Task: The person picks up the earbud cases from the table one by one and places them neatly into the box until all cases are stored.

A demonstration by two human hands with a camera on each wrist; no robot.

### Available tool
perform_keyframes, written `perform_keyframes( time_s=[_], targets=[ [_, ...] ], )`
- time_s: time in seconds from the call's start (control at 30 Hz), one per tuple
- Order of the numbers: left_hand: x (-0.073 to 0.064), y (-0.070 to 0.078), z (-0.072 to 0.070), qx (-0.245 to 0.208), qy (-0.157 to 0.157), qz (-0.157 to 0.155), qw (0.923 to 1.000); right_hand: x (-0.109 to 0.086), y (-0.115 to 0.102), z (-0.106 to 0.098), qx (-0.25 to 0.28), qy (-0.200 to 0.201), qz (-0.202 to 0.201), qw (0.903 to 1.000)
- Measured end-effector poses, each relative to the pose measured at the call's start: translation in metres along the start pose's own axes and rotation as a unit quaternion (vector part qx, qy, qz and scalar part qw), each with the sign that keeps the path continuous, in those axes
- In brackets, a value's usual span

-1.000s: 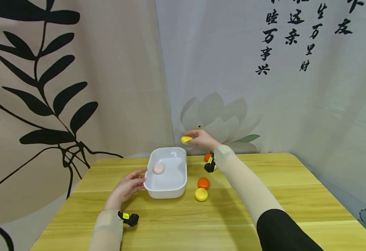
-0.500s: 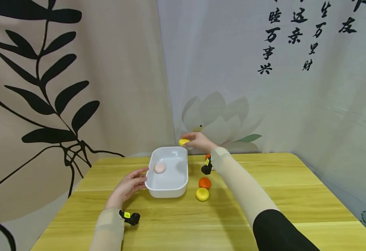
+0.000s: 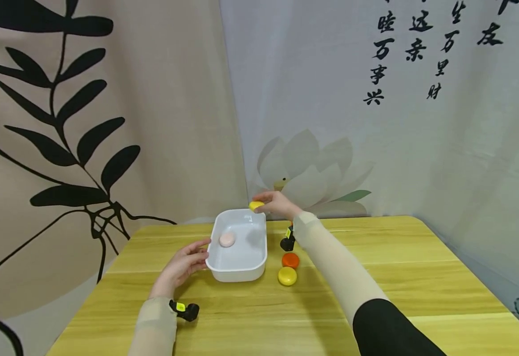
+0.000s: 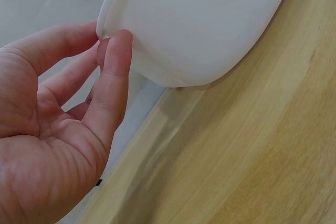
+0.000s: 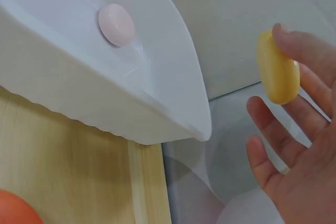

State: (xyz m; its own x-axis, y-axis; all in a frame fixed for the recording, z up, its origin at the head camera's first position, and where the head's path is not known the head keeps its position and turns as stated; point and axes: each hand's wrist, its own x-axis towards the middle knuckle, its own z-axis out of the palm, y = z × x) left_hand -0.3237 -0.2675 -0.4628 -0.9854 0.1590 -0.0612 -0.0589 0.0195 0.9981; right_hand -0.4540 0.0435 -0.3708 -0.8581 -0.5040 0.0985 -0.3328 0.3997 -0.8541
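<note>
A white rectangular basin (image 3: 237, 271) stands on the table, holding one pale pink rounded disc (image 3: 226, 240). At its left side my left hand (image 3: 184, 264) grips the rim; in the left wrist view the thumb (image 4: 116, 59) lies against the outer wall and another finger meets the rim edge. My right hand (image 3: 279, 204) pinches a smooth yellow rounded disc (image 5: 277, 69) between thumb and fingers, just beyond the basin's far right corner. Its lower fingers are spread apart in the right wrist view.
Right of the basin, an orange disc (image 3: 290, 260) and a second yellow disc (image 3: 287, 276) lie close together. The right wrist camera (image 3: 288, 239) hides things farther back. Behind the wooden table (image 3: 375, 277) hangs a printed curtain (image 3: 183, 123).
My right hand has come left and slightly down with the yellow disc, toward the basin's far right corner. My left hand has kept its place at the rim.
</note>
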Motion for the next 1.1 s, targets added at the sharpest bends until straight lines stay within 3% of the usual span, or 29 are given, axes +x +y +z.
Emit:
perform_keyframes(
  time_s=[0.47,0.83,1.1],
  targets=[
    [-0.001,-0.001,-0.003,0.001,-0.014,0.009,0.9999,0.011,0.000,0.019,-0.002,-0.004,0.017,0.9998],
    [-0.003,0.002,0.001,-0.005,-0.005,0.002,1.0000,0.020,0.004,0.029,-0.001,-0.012,0.032,0.9994],
    [-0.004,0.002,0.000,-0.008,-0.009,0.001,0.9999,0.016,-0.007,0.041,-0.006,-0.003,0.026,0.9996]
  ],
)
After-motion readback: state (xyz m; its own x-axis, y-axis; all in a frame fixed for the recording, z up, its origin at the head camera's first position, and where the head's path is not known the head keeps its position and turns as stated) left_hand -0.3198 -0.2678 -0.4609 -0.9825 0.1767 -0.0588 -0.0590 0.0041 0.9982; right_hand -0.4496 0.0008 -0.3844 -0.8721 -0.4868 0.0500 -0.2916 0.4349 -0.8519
